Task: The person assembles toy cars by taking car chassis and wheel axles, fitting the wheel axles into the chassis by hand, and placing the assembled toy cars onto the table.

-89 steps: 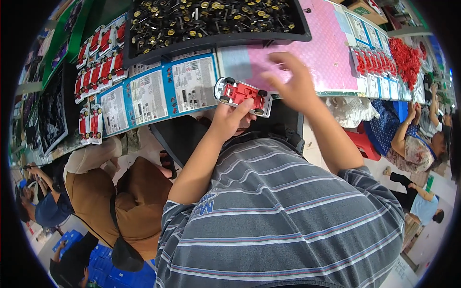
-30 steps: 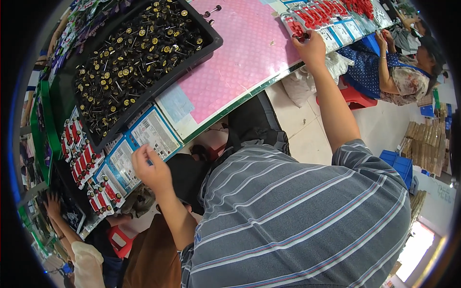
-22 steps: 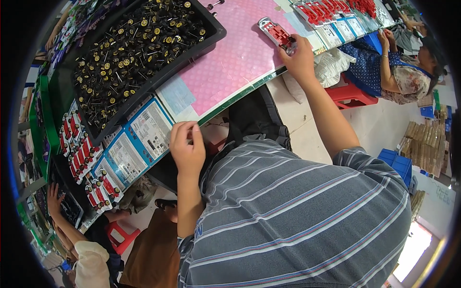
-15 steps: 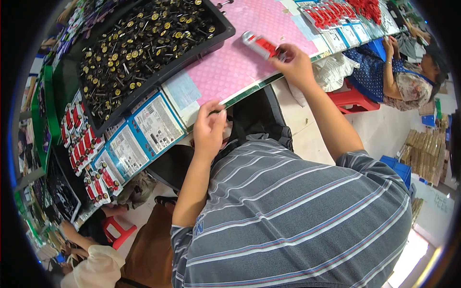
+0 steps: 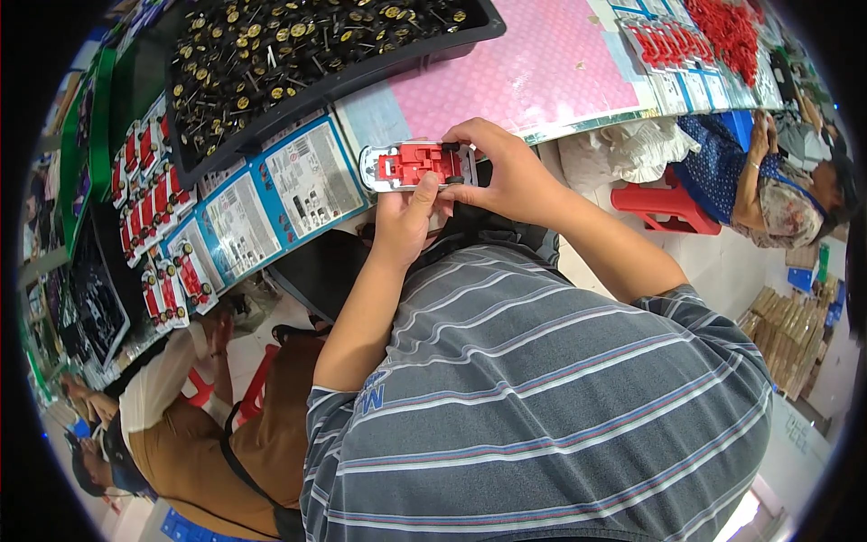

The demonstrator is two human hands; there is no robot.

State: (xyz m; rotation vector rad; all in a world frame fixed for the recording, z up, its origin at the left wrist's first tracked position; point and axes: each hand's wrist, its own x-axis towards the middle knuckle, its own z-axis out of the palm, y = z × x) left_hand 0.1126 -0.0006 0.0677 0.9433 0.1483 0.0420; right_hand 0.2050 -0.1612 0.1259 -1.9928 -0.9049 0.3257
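Toy car [image 5: 414, 163]: smooth plastic. Tray [image 5: 397, 70]: matt plastic. Shirt [image 5: 542, 406]: matt cloth. Pink sheet [image 5: 533, 81]: glossy.

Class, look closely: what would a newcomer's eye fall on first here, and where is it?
Probably the toy car, its red underside turned up, near the centre between the left hand and the right hand. Next, perhaps, the black tray heaped with yellow-hubbed wheels at upper left, and the bright heap of red parts at upper right.
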